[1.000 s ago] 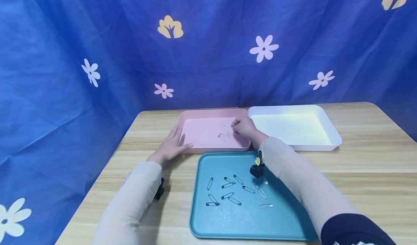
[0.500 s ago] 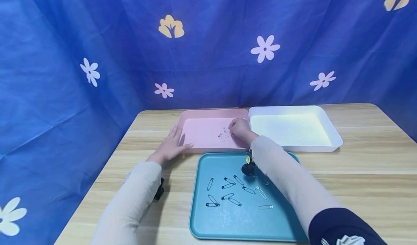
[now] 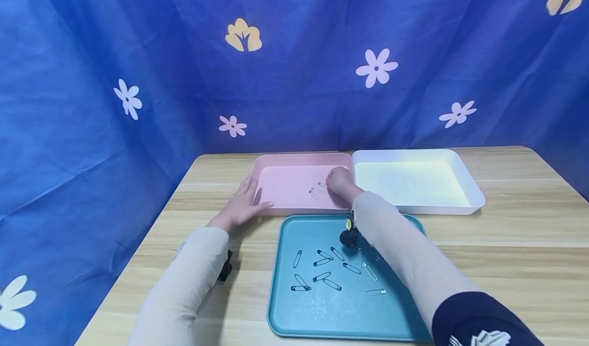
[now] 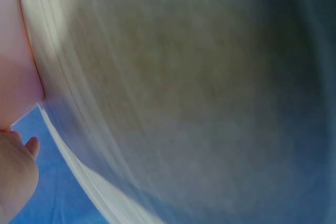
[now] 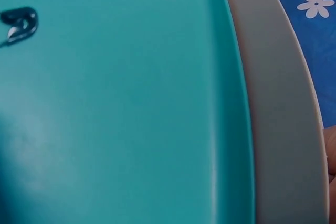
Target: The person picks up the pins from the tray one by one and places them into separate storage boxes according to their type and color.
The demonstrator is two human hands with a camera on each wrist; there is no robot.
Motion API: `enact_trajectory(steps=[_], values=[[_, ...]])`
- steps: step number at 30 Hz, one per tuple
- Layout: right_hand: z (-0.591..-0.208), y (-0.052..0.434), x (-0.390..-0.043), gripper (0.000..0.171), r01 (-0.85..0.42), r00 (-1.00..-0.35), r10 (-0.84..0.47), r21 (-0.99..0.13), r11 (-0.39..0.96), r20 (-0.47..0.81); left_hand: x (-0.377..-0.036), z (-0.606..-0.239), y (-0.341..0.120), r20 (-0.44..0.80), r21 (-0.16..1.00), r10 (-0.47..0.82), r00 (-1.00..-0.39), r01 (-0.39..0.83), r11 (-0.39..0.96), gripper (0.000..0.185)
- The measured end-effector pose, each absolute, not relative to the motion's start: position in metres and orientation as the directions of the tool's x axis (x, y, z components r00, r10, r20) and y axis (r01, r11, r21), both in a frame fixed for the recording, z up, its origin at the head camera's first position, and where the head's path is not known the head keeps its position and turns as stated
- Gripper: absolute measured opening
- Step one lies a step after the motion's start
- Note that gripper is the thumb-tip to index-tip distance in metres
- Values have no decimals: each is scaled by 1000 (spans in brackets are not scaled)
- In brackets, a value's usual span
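My left hand (image 3: 244, 203) lies flat with straight fingers against the left front rim of the pink tray (image 3: 294, 158). Reaching over the teal tray (image 3: 322, 315), my right hand (image 3: 332, 181) is inside the pink tray with its fingers curled. It pinches a small clear safety pin (image 3: 320, 184) low over the tray floor. Two more pins (image 3: 315, 192) lie just left of it. Several safety pins (image 3: 322, 272) are scattered on the teal tray. The right wrist view shows the teal tray (image 5: 131, 129) close up, with one pin (image 5: 18, 22). The left wrist view is blurred.
An empty white tray (image 3: 465, 175) stands to the right of the pink one, touching it. All three trays sit on a wooden table (image 3: 520, 264). A blue flowered cloth (image 3: 294, 70) hangs behind the table and along its left side.
My right hand has shifted slightly left and lowered toward the pink tray's floor with the pin. The left hand has stayed where it was.
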State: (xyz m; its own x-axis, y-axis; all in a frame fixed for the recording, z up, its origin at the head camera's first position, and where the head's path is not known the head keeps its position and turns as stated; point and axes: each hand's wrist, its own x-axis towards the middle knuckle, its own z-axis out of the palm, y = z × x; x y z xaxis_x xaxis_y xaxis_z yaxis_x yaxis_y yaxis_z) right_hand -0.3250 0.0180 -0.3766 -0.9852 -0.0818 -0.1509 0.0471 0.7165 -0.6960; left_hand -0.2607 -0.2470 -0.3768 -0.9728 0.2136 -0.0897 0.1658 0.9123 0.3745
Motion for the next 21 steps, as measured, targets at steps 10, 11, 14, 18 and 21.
enact_trajectory(steps=[10, 11, 14, 18, 21], values=[[-363, 26, -318, 11, 18, -974, -156, -739, 674, -165, -259, -377, -246, -82, 384, 211, -974, 164, 908, 95], [-362, 27, -317, 11, 21, -972, -161, -744, 668, -172, -259, -377, -246, -83, 384, 211, -974, 164, 909, 96], [-357, 30, -314, 9, 7, -971, -174, -745, 667, -165, -259, -377, -246, -83, 384, 215, -973, 168, 908, 97], [-353, 36, -312, 13, -40, -973, -196, -751, 659, -120, -259, -376, -247, -82, 386, 219, -972, 172, 906, 98], [-352, 41, -311, 14, -51, -972, -208, -770, 636, -107, -259, -376, -247, -77, 383, 223, -972, 177, 906, 97]])
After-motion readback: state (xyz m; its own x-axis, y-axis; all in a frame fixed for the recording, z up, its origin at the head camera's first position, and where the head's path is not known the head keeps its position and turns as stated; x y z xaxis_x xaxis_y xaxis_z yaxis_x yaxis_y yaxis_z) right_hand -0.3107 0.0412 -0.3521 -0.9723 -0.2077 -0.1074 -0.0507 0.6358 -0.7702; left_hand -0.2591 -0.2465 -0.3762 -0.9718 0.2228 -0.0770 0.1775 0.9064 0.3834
